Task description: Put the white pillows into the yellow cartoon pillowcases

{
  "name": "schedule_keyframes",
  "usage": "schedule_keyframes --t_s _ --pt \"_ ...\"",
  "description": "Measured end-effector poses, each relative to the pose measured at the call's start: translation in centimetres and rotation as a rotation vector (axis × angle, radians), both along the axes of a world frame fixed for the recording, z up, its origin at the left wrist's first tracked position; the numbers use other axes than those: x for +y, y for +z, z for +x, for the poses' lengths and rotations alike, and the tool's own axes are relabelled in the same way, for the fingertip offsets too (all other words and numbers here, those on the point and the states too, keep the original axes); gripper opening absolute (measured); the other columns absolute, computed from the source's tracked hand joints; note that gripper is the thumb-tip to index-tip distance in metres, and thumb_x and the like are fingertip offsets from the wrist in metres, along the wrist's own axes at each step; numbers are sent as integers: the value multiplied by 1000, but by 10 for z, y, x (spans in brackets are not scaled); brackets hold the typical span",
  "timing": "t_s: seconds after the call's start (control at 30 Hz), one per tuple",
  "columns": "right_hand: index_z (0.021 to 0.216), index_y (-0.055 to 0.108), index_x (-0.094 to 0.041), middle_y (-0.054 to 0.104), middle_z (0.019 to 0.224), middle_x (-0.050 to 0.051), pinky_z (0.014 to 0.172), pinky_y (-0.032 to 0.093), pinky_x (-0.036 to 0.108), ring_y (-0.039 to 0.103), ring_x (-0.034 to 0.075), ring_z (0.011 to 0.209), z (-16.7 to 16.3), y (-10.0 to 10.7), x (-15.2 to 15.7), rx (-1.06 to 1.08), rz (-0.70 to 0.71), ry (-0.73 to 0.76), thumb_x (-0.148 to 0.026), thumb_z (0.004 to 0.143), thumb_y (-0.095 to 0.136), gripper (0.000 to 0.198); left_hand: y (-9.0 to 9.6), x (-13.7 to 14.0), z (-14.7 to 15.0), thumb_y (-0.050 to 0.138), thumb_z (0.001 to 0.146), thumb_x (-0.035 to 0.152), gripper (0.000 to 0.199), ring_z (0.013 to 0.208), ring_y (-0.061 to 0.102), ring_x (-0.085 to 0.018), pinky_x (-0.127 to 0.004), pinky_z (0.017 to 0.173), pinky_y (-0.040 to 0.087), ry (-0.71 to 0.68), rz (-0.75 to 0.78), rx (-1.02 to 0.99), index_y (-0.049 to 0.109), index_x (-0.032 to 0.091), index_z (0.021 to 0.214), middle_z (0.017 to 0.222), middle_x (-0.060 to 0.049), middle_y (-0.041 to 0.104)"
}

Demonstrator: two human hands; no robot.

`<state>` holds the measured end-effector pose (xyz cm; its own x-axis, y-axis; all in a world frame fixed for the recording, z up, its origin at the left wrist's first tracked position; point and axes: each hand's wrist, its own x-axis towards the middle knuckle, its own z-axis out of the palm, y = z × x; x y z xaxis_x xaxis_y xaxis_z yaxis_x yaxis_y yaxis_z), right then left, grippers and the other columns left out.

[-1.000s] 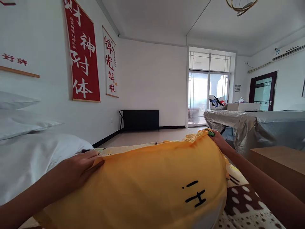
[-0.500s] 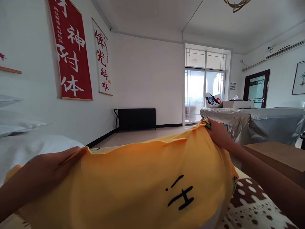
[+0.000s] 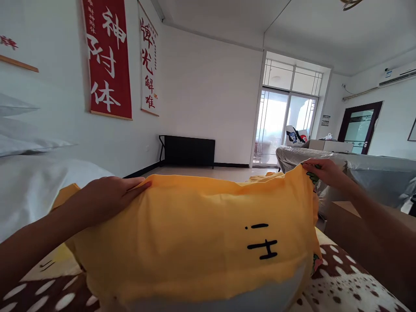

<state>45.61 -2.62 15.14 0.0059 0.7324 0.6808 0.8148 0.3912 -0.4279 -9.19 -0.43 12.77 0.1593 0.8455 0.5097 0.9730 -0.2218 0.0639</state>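
Note:
A yellow pillowcase [image 3: 195,225], printed with black "Hi" lettering, is stretched between my two hands above the bed. My left hand [image 3: 110,195] pinches its upper edge at the left, fingers pressed on the cloth. At the upper right corner my right hand [image 3: 321,171] grips the fabric between thumb and fingers. Green and pink print shows along the right side. Below the yellow cloth's lower edge a pale grey-white surface [image 3: 260,297] shows; I cannot tell whether it is a lining or something inside. A brown and cream patterned blanket [image 3: 341,277] lies underneath.
White bedding [image 3: 78,169] is piled at the left. A brown box [image 3: 344,221] stands on the right, before a plastic-covered piece of furniture [image 3: 373,169]. A folded black frame [image 3: 188,151] leans by the far wall, left of the glass sliding door [image 3: 273,121].
Both hands have moved right, and my left hand has risen with its edge. The pillowcase hangs flatter and more level, and more of the pale surface and blanket shows below. The view has shifted.

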Motion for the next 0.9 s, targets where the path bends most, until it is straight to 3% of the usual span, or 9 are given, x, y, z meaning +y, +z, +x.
schedule_keyframes --t_s 0.1,0.2,0.3,0.43,0.57,0.67,0.77,0.9 --pt "80 71 -23 67 101 9 88 45 39 58 27 99 -31 9 -4 -148 168 92 -61 77 52 43 4 -6 20 20 85 54 51 75 62 -27 -31 67 40 22 -72 78 62 25 86 77 -4 69" --pt "82 69 -21 68 88 7 79 46 34 59 21 83 -60 9 0 -275 -12 197 -54 84 43 41 6 -8 31 23 84 47 43 69 60 -23 -29 64 39 -23 -110 90 60 25 84 71 -2 66" --pt "78 64 -18 64 76 4 69 43 30 54 17 69 -60 -2 13 -297 -143 198 -51 86 40 41 3 -4 20 25 83 55 49 77 63 -24 -30 70 42 -56 -87 13 63 24 87 79 -2 69" --pt "76 64 -19 65 79 6 68 43 31 55 20 75 -28 -17 29 -134 -122 80 -51 81 47 37 -3 1 -7 29 78 71 63 86 64 -26 -33 78 44 -3 -187 -185 69 24 92 86 -1 72" --pt "82 67 -19 66 79 4 61 44 29 58 20 70 0 -20 26 101 -218 29 -53 73 57 37 -5 0 -17 32 74 76 67 88 64 -27 -33 78 45 12 -198 -203 70 24 95 84 1 72" --pt "98 65 -22 68 86 5 63 48 30 62 21 74 18 -28 15 387 -260 195 -56 64 67 48 -7 2 -17 31 72 77 69 90 63 -29 -34 79 45 12 -170 -183 70 24 94 87 -1 72" --pt "98 65 -24 69 96 9 77 51 36 65 25 87 36 -49 7 601 -261 385 -57 53 76 57 -8 3 -17 32 69 79 72 94 62 -29 -34 80 44 11 -186 -202 70 24 95 89 -1 72" --pt "84 63 -24 70 81 6 71 52 36 66 23 73 31 -81 10 728 -184 367 -53 50 78 47 -7 5 -17 34 68 78 72 97 60 -28 -34 83 42 22 -204 -227 69 24 99 94 -1 71"
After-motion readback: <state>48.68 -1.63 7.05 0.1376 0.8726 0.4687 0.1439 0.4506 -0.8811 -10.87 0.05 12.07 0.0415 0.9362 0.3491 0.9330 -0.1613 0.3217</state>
